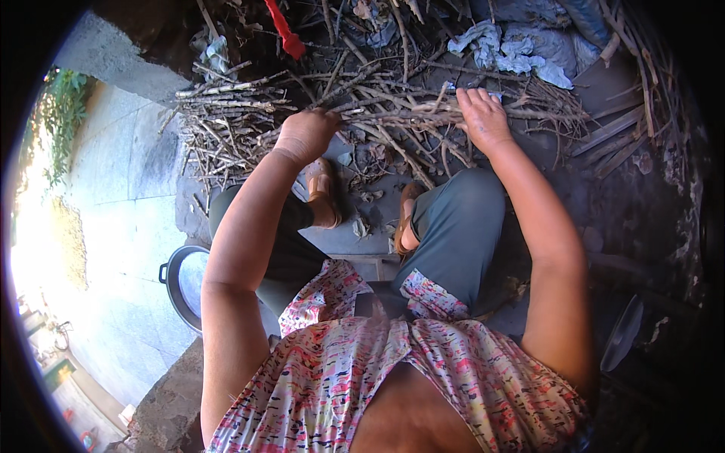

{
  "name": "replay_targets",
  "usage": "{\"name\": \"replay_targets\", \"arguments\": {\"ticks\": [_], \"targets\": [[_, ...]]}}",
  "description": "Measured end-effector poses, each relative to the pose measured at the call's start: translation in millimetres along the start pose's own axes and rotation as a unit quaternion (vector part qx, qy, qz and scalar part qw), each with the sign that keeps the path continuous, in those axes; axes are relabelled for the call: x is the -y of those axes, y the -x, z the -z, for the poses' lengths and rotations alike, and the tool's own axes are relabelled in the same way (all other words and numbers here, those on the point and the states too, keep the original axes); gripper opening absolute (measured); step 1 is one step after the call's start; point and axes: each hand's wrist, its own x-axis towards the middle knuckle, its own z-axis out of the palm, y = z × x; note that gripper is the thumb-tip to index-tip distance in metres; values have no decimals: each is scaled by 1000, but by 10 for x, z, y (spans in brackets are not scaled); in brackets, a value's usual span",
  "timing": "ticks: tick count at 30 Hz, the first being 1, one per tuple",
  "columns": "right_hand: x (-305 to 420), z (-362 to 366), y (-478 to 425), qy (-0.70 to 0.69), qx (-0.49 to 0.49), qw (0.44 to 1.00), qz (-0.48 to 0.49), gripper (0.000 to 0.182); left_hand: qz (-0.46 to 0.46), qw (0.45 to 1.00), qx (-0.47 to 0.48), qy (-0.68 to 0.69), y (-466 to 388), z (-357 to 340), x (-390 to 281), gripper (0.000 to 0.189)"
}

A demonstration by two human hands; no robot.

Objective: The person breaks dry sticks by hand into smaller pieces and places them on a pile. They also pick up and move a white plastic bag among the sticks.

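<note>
Before me lies a long heap of dry sticks, spread from left to right. My left hand is closed around sticks near the middle of the heap, its fingers mostly hidden behind the back of the hand. Farther right, my right hand rests on a bunch of thin branches with its fingers straight and its palm out of sight. Cut stick ends are stacked at the left, while fine twigs fan out beyond my right hand.
A red strip hangs over the branches. Crumpled plastic and filled sacks lie at the back right. Wooden slats lean at the right. A two-tone metal pan stands left of my leg, and dry leaves litter the floor.
</note>
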Motion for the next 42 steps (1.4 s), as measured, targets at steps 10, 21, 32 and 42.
{"name": "replay_targets", "arguments": {"ticks": [10,21,32,42], "targets": [[142,-267,-262,-201,123,970,-63,51,117,982,-118,-85,111,-155,224,17],[536,-10,-726,-132,-56,985,97,36,132,973,-186,43,141,-192,136,17],[700,-139,-633,-143,-3,988,53,25,69,942,45,325,211,-189,183,32],[1207,-189,-1023,-452,167,853,-203,39,317,573,-70,752,-204,-139,-101,24]]}}
